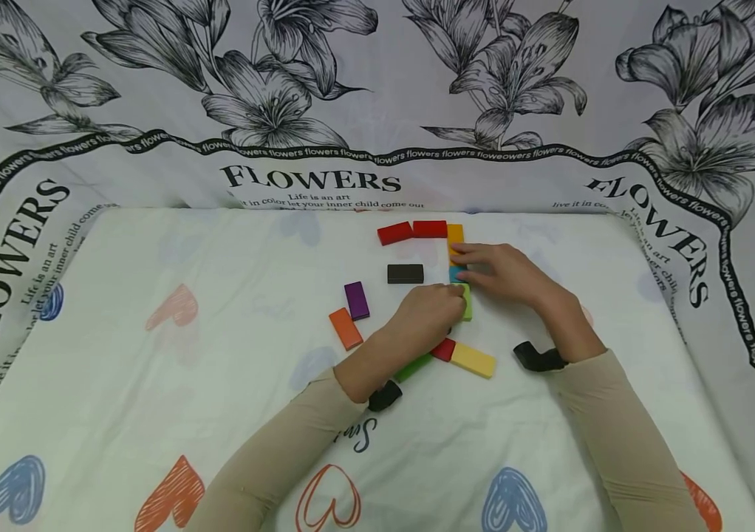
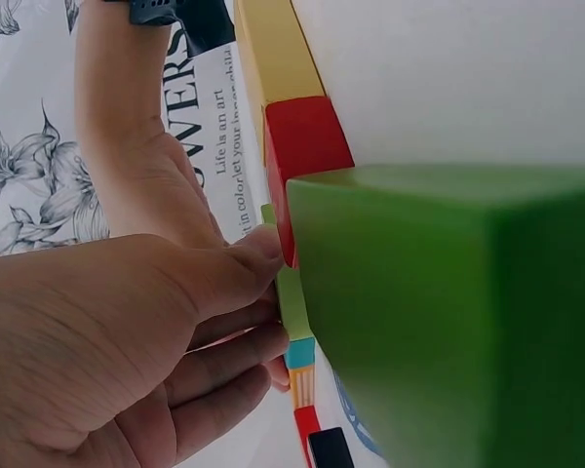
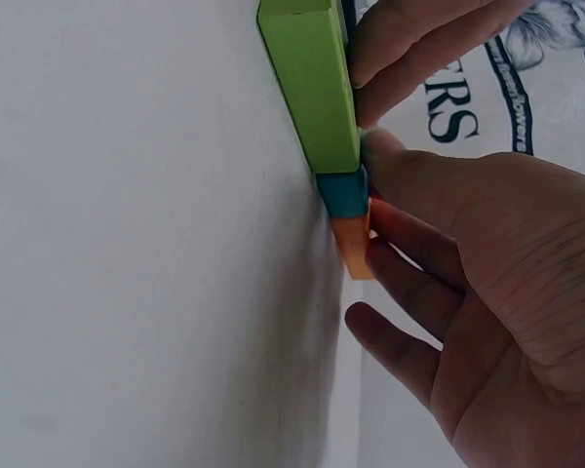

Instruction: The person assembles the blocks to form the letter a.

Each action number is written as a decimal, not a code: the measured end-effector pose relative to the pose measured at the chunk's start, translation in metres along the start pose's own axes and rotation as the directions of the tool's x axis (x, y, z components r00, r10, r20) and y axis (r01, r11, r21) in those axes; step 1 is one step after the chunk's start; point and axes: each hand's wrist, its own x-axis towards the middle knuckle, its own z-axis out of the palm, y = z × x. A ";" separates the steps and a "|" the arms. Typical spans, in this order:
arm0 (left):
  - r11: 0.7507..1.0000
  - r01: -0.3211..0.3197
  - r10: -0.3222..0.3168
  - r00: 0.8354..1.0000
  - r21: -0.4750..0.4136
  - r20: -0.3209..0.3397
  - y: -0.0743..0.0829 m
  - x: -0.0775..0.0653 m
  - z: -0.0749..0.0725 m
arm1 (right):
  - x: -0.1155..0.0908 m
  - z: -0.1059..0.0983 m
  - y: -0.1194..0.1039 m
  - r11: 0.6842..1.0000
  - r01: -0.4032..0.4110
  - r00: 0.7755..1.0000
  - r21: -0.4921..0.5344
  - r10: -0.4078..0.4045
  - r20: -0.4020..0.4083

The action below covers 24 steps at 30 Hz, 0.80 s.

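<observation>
In the head view my left hand is over a light green block, its fingers curled. The left wrist view has the thumb and fingers at that block's upper edge. My right hand comes in from the right, fingers mostly extended. Its fingertips touch a blue block and the yellow-orange block behind it. In the right wrist view the light green, blue and orange blocks stand end to end. A dark green block is close to the left wrist camera, with a red block beyond it.
Two red blocks lie at the row's far end. A black block, a purple block and an orange block lie to the left. Nearer me is a yellow block. The white cloth bears printed hearts.
</observation>
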 end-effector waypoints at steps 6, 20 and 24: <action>1.000 0.003 -0.002 1.000 0.016 -0.029 -0.002 0.000 0.001 | 0.001 -0.001 -0.002 1.000 -0.004 1.000 0.005 0.004 0.003; 0.999 0.022 -0.020 0.997 0.023 -0.071 0.001 0.000 0.002 | 0.001 0.000 -0.003 1.000 -0.002 1.000 -0.014 0.001 -0.003; 0.999 0.032 -0.032 0.998 0.004 -0.046 0.003 0.000 0.003 | -0.001 0.001 -0.003 1.000 0.005 1.000 -0.014 -0.006 -0.010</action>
